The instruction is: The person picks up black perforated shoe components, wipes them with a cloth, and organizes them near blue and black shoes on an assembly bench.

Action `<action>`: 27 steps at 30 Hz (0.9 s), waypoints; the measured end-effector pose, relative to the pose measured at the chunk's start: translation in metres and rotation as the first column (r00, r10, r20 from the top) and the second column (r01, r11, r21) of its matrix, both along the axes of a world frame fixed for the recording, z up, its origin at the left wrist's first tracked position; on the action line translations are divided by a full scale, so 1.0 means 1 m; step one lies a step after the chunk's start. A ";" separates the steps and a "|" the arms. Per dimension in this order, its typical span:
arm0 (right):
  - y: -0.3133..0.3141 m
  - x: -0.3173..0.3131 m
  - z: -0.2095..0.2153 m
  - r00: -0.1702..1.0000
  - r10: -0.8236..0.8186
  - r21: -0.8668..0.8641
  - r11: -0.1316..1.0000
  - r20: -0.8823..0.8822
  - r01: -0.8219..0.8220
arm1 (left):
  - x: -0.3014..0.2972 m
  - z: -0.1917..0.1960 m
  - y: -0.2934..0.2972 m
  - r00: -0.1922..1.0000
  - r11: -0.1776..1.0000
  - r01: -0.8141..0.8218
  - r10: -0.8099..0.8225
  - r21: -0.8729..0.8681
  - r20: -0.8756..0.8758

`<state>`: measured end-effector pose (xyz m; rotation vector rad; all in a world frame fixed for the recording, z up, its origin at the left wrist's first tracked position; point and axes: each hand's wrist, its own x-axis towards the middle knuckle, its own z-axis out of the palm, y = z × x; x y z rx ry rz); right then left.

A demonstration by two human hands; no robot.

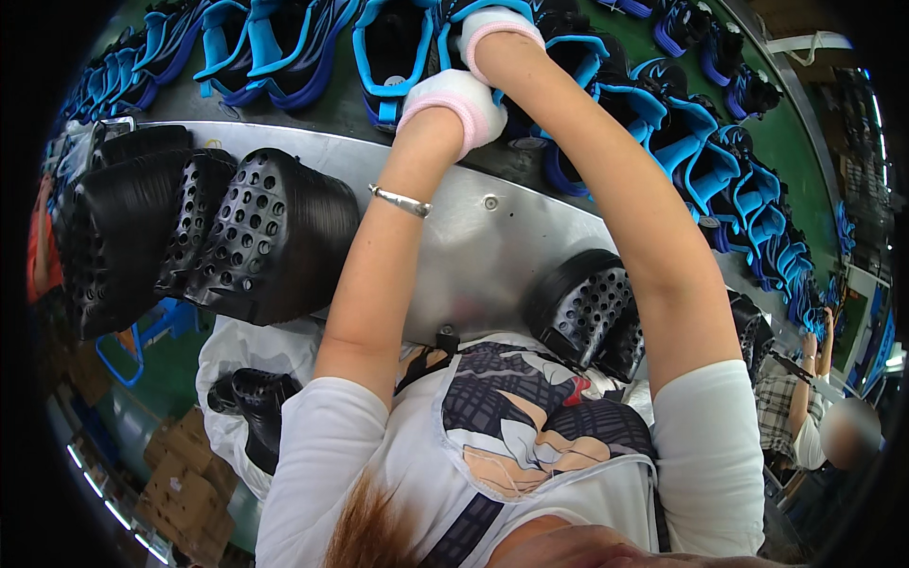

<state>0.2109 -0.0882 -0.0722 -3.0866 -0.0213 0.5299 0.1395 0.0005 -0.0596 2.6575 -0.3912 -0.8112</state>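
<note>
Both my hands wear white gloves with pink cuffs and reach to the far side, at the row of black and blue shoes. My left hand (458,106) is at the heel end of a shoe with a bright blue lining, close beside another black and blue shoe (393,52). Farther up, my right hand (500,30) touches the upper part of that same shoe (443,43). The gloves and wrists cover most of the shoe, and my fingers are hidden, so their grip does not show.
Rows of black and blue shoes (686,142) stand along the green surface (791,180). On the metal ledge (473,246) before me, black moulded pieces with round holes (251,222) sit left, more (592,303) right. Cardboard boxes (185,483) lie lower left; another person (800,417) works at right.
</note>
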 end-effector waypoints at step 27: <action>-0.103 -0.194 0.023 0.931 0.090 0.169 0.973 0.354 -0.158 | -0.108 -0.054 0.038 0.628 0.806 0.072 0.420 -0.587 0.655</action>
